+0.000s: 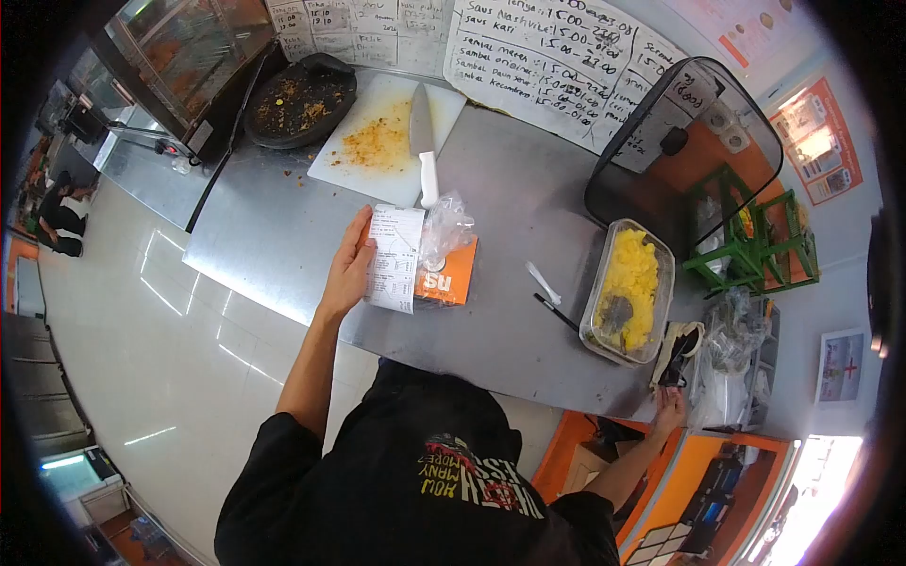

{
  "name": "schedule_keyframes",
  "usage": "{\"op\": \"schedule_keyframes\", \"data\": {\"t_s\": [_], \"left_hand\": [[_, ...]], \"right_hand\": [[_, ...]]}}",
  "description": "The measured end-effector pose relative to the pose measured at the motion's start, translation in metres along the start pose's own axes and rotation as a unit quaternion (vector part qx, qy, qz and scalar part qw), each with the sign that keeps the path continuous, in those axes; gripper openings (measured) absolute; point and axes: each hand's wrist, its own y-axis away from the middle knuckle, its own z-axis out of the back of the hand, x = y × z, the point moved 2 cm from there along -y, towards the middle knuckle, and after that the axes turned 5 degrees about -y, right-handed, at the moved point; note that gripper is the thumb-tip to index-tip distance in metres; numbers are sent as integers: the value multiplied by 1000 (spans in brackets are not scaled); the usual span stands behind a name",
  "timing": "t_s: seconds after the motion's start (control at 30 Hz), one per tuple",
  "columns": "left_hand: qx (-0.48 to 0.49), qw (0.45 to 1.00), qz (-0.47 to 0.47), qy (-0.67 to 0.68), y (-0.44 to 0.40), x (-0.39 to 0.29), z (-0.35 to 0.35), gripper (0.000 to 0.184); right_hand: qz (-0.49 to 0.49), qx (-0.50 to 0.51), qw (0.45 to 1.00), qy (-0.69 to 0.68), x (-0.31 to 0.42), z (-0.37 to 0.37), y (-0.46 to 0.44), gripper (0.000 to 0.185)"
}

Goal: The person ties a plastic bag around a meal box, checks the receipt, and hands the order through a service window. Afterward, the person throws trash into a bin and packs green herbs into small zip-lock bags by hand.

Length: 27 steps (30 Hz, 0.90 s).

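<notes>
My left hand (353, 269) holds a long printed receipt (394, 259) by its left edge, against a small orange and white box (446, 276) in a clear plastic bag (447, 229). At the right end of the counter, my right hand (671, 409) has its fingers closed at the near end of what looks like a black tape dispenser (676, 363) with a pale roll. Those fingertips are small and partly hidden. Beside the dispenser is a clear tub (589, 332) of yellow food (630, 274) with a spoon-like tool sunk in it.
A knife (424, 141) lies on a stained white cutting board (354, 179), beside a dark stone mortar (300, 106). A pen (555, 310) and a clear plastic strip (543, 283) rest on the steel counter (510, 189). Behind stand a dark mesh cover (618, 156) and green racks (755, 250). Another person (61, 215) is far left.
</notes>
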Motion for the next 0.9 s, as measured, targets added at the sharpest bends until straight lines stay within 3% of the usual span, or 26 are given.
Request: {"op": "schedule_keyframes", "data": {"t_s": [0.1,0.23,0.27,0.3,0.33,0.37,0.4,0.47,0.53,0.57,0.63,0.7,0.73,0.77,0.8,0.9], "left_hand": [[2,1000,-9,-5,-2,3,2,52],[18,1000,-4,22,-2,2,4,51],[23,999,2,31,-2,-1,5,51],[26,999,6,40,-3,-1,6,51],[30,998,12,53,-4,1,7,52],[31,997,19,68,-3,5,7,53],[29,996,24,84,-4,7,7,53],[30,995,8,98,-9,12,9,54],[38,991,19,123,-6,22,9,56],[47,986,41,157,-7,20,11,56],[79,969,88,218,-8,7,15,57],[72,980,78,170,-10,6,17,55],[68,980,70,174,-10,9,16,55],[63,980,62,179,-11,13,15,55],[67,982,60,166,-11,18,16,55],[76,988,52,124,-12,26,22,58]], "right_hand": [[40,-4,998,52,-17,23,-20,43],[28,-67,996,58,-10,7,-16,30],[18,-92,987,130,-6,2,-14,28],[7,-121,957,263,1,-5,-13,27],[8,-154,851,503,7,-15,-8,27],[18,-205,730,652,12,-28,3,28],[47,-259,696,668,19,-38,15,29],[186,-358,792,458,40,-53,31,28],[303,-333,849,276,100,-156,95,23],[359,-308,861,187,136,-217,134,21],[392,-174,889,160,176,-319,201,15],[426,44,883,192,179,-385,243,12],[368,213,898,116,187,-437,279,15],[379,361,811,262,198,-473,299,16],[302,449,786,300,199,-511,318,18],[299,617,670,286,156,-594,323,30]]}}
